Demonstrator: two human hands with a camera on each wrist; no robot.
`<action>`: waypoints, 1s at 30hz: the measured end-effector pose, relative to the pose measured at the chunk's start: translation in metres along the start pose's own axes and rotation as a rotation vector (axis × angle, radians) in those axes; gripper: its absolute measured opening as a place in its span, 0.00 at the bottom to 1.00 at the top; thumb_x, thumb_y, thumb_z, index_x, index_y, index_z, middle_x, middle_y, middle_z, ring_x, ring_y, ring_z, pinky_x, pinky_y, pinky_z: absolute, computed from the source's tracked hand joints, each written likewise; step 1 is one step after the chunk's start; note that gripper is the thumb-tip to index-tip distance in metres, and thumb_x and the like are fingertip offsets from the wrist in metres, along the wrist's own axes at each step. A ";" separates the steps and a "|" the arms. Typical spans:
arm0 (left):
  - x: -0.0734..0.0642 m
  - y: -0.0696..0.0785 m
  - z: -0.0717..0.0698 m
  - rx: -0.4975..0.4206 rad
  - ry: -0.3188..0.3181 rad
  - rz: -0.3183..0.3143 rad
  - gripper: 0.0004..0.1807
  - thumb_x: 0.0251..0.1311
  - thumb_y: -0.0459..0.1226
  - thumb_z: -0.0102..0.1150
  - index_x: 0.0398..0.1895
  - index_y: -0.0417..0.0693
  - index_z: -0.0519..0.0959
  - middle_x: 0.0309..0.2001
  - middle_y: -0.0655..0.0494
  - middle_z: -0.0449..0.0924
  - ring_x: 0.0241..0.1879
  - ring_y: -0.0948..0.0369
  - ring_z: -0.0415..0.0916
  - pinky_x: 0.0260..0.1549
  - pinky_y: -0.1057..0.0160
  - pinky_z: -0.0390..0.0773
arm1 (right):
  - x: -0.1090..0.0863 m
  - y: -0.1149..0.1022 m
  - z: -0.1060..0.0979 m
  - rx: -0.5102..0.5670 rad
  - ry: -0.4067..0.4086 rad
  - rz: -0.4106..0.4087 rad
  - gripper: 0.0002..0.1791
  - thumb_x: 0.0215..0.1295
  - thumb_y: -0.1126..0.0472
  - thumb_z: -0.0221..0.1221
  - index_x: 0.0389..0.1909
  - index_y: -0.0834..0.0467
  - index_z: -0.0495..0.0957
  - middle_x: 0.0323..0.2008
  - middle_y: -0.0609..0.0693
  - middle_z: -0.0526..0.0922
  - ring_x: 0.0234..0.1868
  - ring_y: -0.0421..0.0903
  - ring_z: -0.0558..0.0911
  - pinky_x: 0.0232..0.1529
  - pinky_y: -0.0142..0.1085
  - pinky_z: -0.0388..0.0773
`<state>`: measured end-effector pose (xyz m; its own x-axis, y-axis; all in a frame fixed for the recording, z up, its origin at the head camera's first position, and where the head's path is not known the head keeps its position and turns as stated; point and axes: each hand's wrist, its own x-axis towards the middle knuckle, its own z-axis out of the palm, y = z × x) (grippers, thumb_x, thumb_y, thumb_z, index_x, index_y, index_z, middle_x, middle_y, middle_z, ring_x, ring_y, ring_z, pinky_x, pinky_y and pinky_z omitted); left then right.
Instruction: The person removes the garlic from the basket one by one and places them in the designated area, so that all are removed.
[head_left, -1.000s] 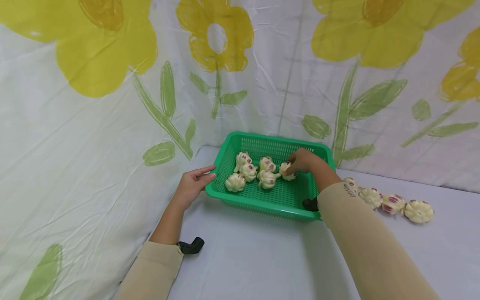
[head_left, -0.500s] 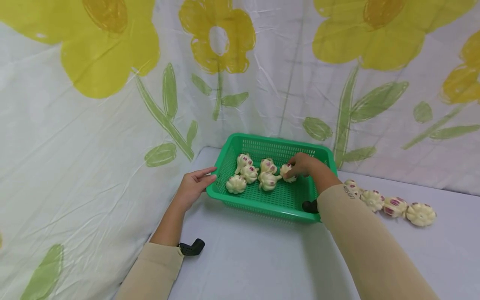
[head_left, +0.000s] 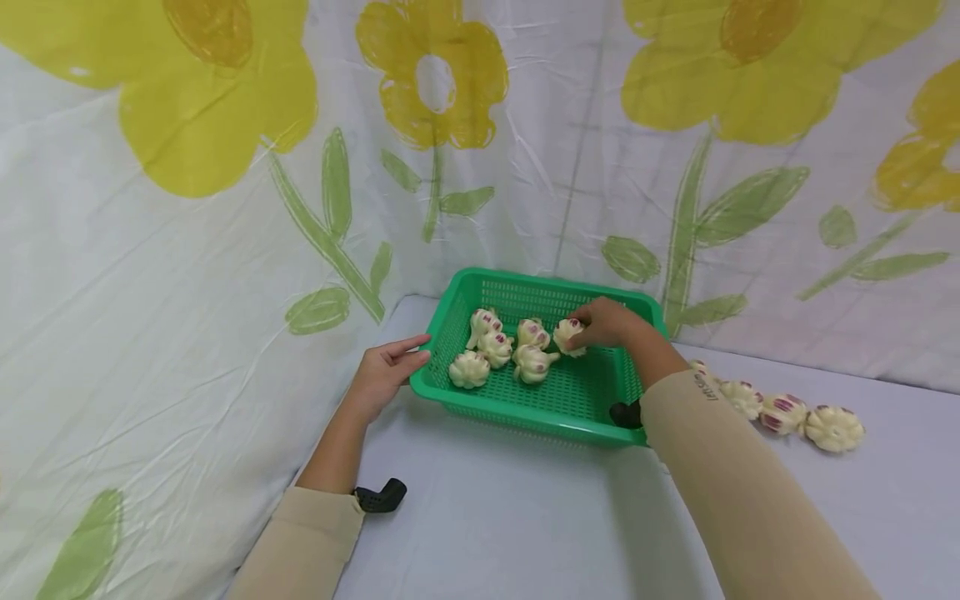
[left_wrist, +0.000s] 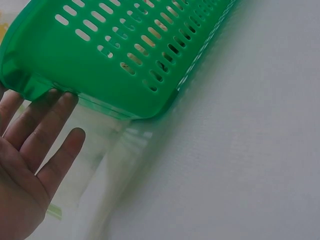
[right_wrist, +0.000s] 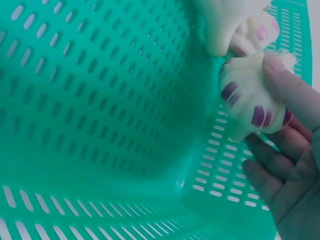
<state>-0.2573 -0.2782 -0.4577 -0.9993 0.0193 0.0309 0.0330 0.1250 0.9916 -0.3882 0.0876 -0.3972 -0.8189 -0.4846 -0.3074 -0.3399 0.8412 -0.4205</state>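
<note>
In the head view my right hand [head_left: 606, 322] reaches into a green plastic basket [head_left: 525, 423] and holds a garlic bulb [head_left: 567, 337] near its back right part. The right wrist view has the thumb on top of this garlic bulb [right_wrist: 250, 95] and fingers beneath it; its purple-streaked side faces the camera. Several other garlic bulbs [head_left: 534, 364] lie in the basket's left and middle. My left hand [head_left: 381, 379] is at the basket's left end. Its fingers [left_wrist: 45, 130] are straight, with fingertips against the green outer wall [left_wrist: 90, 65] in the left wrist view.
Several more garlic bulbs [head_left: 834, 428] lie in a row on the white table [head_left: 510, 517], right of the basket, partly behind the right sleeve [head_left: 735, 467]. A white cloth [head_left: 555, 167] with yellow flowers hangs behind and along the left.
The right hand has shifted the held garlic bulb slightly left and toward the back of the basket, turning it a little. The left hand stays at the basket's end.
</note>
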 end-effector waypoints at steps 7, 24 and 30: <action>0.001 0.000 0.001 -0.015 -0.022 0.001 0.25 0.67 0.41 0.62 0.65 0.44 0.75 0.54 0.40 0.81 0.39 0.70 0.84 0.38 0.68 0.84 | -0.012 -0.006 -0.012 0.008 0.052 -0.039 0.37 0.63 0.46 0.65 0.69 0.58 0.69 0.63 0.60 0.75 0.63 0.58 0.74 0.59 0.55 0.73; -0.002 -0.003 -0.001 0.003 -0.020 -0.005 0.27 0.65 0.44 0.63 0.65 0.43 0.75 0.53 0.42 0.83 0.41 0.69 0.84 0.40 0.68 0.84 | -0.086 -0.001 -0.056 -0.082 0.326 -0.090 0.38 0.58 0.38 0.67 0.65 0.54 0.75 0.50 0.55 0.84 0.47 0.51 0.81 0.46 0.51 0.78; -0.001 -0.001 -0.001 0.020 -0.007 0.007 0.26 0.65 0.44 0.63 0.64 0.43 0.75 0.51 0.42 0.83 0.39 0.69 0.84 0.39 0.68 0.84 | -0.127 0.014 -0.071 -0.061 0.401 -0.047 0.41 0.57 0.35 0.66 0.66 0.53 0.73 0.56 0.61 0.81 0.55 0.56 0.80 0.52 0.55 0.78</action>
<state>-0.2563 -0.2791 -0.4590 -0.9990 0.0277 0.0364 0.0401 0.1449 0.9886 -0.3217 0.1785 -0.3030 -0.9129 -0.4014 0.0737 -0.3987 0.8388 -0.3708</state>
